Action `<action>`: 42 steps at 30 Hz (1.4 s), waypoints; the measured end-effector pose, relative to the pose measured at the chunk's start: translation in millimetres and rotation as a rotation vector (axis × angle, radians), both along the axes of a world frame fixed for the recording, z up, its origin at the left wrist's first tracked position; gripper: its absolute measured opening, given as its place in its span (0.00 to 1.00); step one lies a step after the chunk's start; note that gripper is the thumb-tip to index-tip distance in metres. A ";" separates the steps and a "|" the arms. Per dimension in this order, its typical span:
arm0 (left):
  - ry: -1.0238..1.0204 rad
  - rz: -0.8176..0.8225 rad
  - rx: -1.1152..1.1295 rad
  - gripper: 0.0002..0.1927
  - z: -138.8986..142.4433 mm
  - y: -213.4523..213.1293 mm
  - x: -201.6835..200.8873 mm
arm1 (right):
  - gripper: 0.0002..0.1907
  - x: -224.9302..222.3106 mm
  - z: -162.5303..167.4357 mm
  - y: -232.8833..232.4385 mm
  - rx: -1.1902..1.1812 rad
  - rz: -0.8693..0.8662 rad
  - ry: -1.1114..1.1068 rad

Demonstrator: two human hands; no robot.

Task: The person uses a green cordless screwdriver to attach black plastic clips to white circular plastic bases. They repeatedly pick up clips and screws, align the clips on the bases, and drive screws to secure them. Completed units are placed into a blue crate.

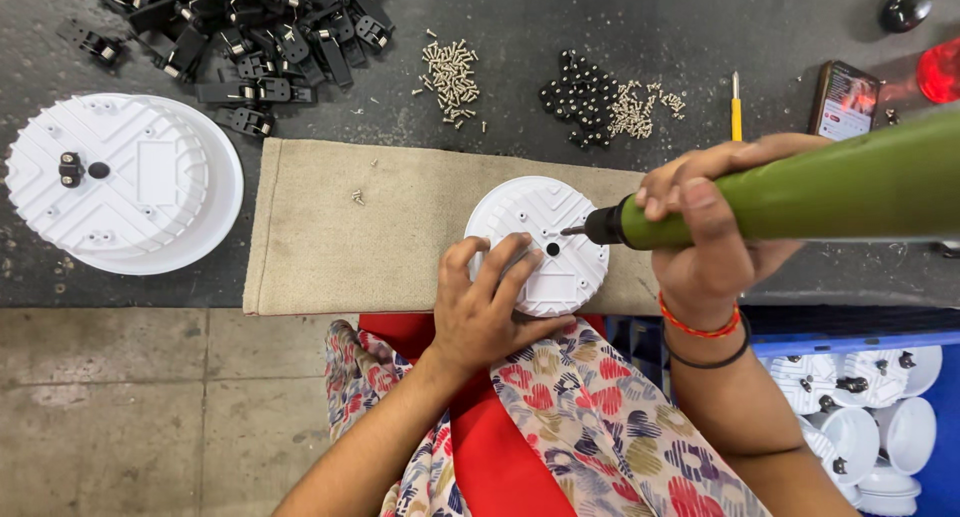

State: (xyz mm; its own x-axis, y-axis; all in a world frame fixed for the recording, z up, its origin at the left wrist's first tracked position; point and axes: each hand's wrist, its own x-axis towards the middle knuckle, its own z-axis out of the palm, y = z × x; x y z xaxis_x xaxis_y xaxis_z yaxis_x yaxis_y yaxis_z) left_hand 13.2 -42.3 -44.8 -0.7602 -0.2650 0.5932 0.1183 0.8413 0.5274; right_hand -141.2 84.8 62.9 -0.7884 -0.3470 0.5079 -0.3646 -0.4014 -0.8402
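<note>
The left hand (487,307) lies spread, fingers pressing the near edge of a round white ribbed plastic disc (537,245) on a beige cloth mat (350,232). The right hand (705,232) is wrapped tight around a green cylindrical power screwdriver (800,192), its long axis running crosswise from the right, tip meeting the disc beside what looks like a small black centre hole.

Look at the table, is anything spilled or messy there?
A little. A couple of loose screws lie alone on the beige cloth, away from the screw pile. Otherwise the left hand steadies the white round disc, and the right hand holds the green screwdriver on it.
</note>
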 end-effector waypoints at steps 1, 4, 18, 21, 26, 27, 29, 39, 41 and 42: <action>0.002 0.000 0.001 0.41 0.0 -0.3 0.1 | 0.14 0.0 -0.8 -0.3 0.002 0.003 -0.002; 0.003 -0.004 0.004 0.41 0.5 -0.7 1.2 | 0.15 0.5 -2.1 -0.5 -0.004 0.012 -0.018; 0.036 -0.032 -0.031 0.38 -7.0 -3.7 -1.3 | 0.15 -1.2 6.1 -6.3 -0.004 0.003 -0.085; 0.034 -0.022 -0.036 0.38 -8.0 -3.7 -1.9 | 0.15 -1.3 7.1 -11.2 -0.049 0.009 -0.096; 0.032 -0.027 -0.020 0.38 -7.3 -4.5 -1.4 | 0.17 0.1 3.3 -21.6 0.013 -0.013 0.001; 0.034 -0.026 -0.019 0.37 -7.2 -4.8 -1.3 | 0.18 0.2 1.8 -22.9 0.015 -0.011 -0.001; 0.039 -0.025 -0.017 0.37 -6.9 -5.2 -1.2 | 0.18 0.1 -0.2 -22.5 0.024 -0.005 -0.007; 0.024 -0.027 -0.017 0.38 -2.0 -5.2 0.3 | 0.15 5.1 5.7 -9.3 0.004 -0.012 -0.057; 0.025 -0.028 -0.019 0.38 -1.6 -5.8 0.8 | 0.15 5.8 6.5 -12.1 0.035 -0.016 -0.029; 0.023 -0.028 -0.019 0.37 -1.6 -6.1 1.0 | 0.15 6.0 6.8 -14.3 0.052 -0.006 -0.022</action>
State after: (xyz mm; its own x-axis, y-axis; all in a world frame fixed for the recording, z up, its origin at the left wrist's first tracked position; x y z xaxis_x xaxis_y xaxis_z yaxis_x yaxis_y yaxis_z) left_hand 14.2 -48.5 -46.4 -0.7531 -0.2322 0.6155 0.1545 0.8471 0.5086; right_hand -135.3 70.5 69.8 -0.8015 -0.3680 0.4714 -0.3477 -0.3546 -0.8680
